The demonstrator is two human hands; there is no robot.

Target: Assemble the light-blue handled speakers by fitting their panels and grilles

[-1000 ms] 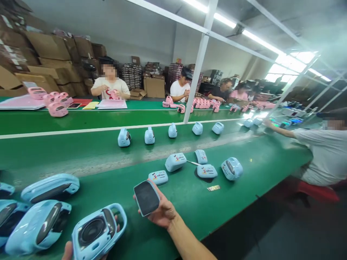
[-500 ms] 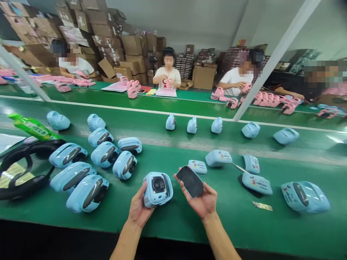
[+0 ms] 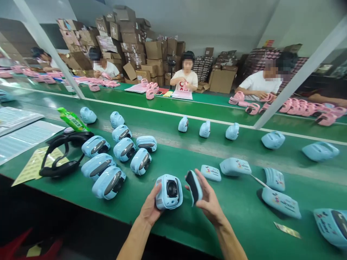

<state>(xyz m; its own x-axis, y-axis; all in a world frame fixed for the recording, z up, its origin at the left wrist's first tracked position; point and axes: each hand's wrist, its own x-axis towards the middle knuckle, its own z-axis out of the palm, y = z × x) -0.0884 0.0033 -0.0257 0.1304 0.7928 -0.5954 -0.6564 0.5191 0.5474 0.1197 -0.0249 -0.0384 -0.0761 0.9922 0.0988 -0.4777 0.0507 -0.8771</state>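
At the near edge of the green desk [image 3: 238, 202], the left hand [image 3: 149, 209] closes its grip around a pale blue speaker body [image 3: 168, 187], open face with its round black driver turned toward the right hand. The right hand [image 3: 208, 204] grips a grille panel [image 3: 194, 187], blue-rimmed with a dark mesh face. Half a second ago the panel lay flat in the palm, mesh up and well apart from the body; now it stands on edge, just beside the open face but not yet touching it. Judging by that, the panel is being lined up to close the front of the body, and the fit has not begun.

Left of the speaker body lies a cluster of finished blue speakers [image 3: 123, 155], and beyond them a black headset [image 3: 63, 155]. Right of the body lie loose blue side covers [image 3: 235, 166] with printed logos. Behind it, more blue units stand in a row [image 3: 205, 129] on the belt, and other people work with pink ones [image 3: 150, 92] farther back.
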